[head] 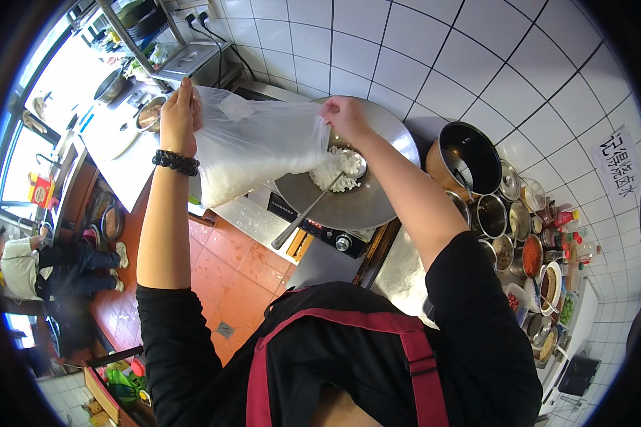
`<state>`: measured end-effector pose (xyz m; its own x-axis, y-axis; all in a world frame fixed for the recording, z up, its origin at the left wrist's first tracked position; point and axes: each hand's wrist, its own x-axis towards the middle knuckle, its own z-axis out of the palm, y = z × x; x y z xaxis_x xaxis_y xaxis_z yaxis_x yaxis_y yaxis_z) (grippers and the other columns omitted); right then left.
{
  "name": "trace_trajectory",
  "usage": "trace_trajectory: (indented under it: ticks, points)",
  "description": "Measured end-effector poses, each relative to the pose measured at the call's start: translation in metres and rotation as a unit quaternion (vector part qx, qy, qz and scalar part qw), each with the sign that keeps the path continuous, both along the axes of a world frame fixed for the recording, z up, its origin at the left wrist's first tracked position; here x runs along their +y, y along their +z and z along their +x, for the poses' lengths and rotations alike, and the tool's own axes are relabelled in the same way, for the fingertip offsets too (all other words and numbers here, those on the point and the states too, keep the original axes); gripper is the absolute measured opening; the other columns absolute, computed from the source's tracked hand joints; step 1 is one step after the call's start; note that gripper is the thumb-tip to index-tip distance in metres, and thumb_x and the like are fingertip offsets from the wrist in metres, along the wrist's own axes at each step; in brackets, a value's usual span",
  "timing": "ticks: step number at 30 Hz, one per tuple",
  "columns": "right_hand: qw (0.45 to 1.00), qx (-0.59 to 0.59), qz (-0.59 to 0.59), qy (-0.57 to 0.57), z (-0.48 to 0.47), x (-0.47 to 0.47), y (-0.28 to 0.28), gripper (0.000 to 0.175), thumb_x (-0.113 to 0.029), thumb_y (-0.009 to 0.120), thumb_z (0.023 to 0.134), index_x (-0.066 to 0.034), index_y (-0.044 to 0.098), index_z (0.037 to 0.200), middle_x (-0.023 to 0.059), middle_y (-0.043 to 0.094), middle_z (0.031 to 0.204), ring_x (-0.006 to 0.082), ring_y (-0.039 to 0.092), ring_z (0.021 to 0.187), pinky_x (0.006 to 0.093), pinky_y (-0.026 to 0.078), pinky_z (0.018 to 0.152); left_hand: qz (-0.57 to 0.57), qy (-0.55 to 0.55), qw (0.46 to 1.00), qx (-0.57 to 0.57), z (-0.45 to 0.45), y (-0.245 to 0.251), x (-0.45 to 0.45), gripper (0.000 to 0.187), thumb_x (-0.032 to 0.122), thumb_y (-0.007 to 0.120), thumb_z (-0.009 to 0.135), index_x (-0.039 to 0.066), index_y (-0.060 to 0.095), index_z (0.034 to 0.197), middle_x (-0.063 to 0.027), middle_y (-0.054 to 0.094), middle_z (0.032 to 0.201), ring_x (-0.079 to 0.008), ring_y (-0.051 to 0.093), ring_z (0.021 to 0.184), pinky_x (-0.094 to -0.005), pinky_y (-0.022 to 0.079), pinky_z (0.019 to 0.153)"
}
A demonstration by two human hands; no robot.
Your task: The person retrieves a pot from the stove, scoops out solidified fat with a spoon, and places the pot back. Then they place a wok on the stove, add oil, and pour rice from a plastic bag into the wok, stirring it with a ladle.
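Observation:
Between my hands hangs a translucent plastic bag [256, 139], tilted over a large metal wok [326, 205], with white pieces gathered in its lower left part. My left hand [180, 115] grips the bag's left end. At the other end, my right hand [346, 118] pinches the plastic near the bag's mouth. A heap of white chunks, perhaps rock sugar [328, 179], lies in the wok. The bowl of a long-handled metal ladle [312, 205] rests among them, its handle leaning over the near rim. The wok sits on a cooker with a control knob [343, 244].
A deep pot [469, 158] stands right of the wok. Several seasoning containers line the wall, including a bowl of red sauce [532, 256]. At left are a white worktop [120, 171] and a person [24, 267] farther off. Orange tiles [245, 283] cover the floor.

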<state>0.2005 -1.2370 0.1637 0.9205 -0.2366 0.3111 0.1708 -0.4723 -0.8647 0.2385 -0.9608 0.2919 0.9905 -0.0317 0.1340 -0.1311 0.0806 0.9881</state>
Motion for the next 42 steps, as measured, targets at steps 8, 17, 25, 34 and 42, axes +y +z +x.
trace_trajectory:
  ticks: [8, 17, 25, 34, 42]
  points:
    - [1.0, 0.002, 0.019, 0.021, -0.001, 0.002, 0.004, 0.014, -0.016, 0.062, 0.074, -0.0028, 0.06, 0.072, 0.0084, 0.062, 0.062, 0.0167, 0.061, 0.056, 0.0281, 0.047, 0.056, 0.013, -0.017, 1.0, -0.007, 0.001, 0.011, -0.001, 0.035, 0.04, 0.05, 0.087, 0.011, 0.05, 0.067, 0.007, 0.039, 0.052, -0.0026, 0.032, 0.04, -0.0185, 0.021, 0.037]
    - [0.997, 0.031, -0.03, 0.06, -0.006, 0.0, 0.018, 0.014, -0.015, 0.062, 0.077, -0.0014, 0.059, 0.075, 0.0048, 0.06, 0.064, 0.011, 0.057, 0.057, 0.0243, 0.046, 0.055, 0.004, 0.004, 1.0, 0.006, -0.001, 0.006, 0.009, 0.034, 0.039, 0.049, 0.088, 0.011, 0.05, 0.069, 0.0078, 0.038, 0.052, -0.0014, 0.031, 0.04, -0.017, 0.02, 0.036]
    - [0.996, 0.041, -0.044, 0.066, -0.012, 0.002, 0.028, 0.014, -0.013, 0.061, 0.079, 0.0002, 0.059, 0.076, 0.0032, 0.059, 0.064, 0.0078, 0.055, 0.057, 0.0222, 0.045, 0.053, -0.006, -0.038, 0.999, -0.002, -0.005, 0.012, 0.014, 0.036, 0.039, 0.048, 0.088, 0.01, 0.048, 0.066, 0.0074, 0.036, 0.051, -0.0019, 0.029, 0.038, -0.0178, 0.02, 0.036]
    - [0.995, 0.046, -0.038, 0.083, -0.015, 0.005, 0.032, 0.015, -0.014, 0.061, 0.079, 0.0001, 0.058, 0.076, 0.0037, 0.059, 0.066, 0.0087, 0.055, 0.057, 0.0231, 0.047, 0.054, -0.013, -0.026, 1.0, -0.002, -0.005, 0.011, 0.017, 0.036, 0.039, 0.048, 0.088, 0.011, 0.047, 0.066, 0.0071, 0.036, 0.05, -0.0032, 0.029, 0.037, -0.0182, 0.02, 0.036]
    - [0.994, 0.055, -0.031, 0.092, -0.023, 0.013, 0.046, 0.014, -0.015, 0.062, 0.077, -0.0014, 0.059, 0.076, 0.003, 0.059, 0.064, 0.0079, 0.054, 0.056, 0.0227, 0.044, 0.051, -0.019, -0.033, 0.999, 0.0, -0.004, -0.001, 0.029, 0.034, 0.04, 0.049, 0.088, 0.012, 0.046, 0.068, 0.0071, 0.033, 0.05, -0.0042, 0.026, 0.038, -0.0202, 0.019, 0.037]
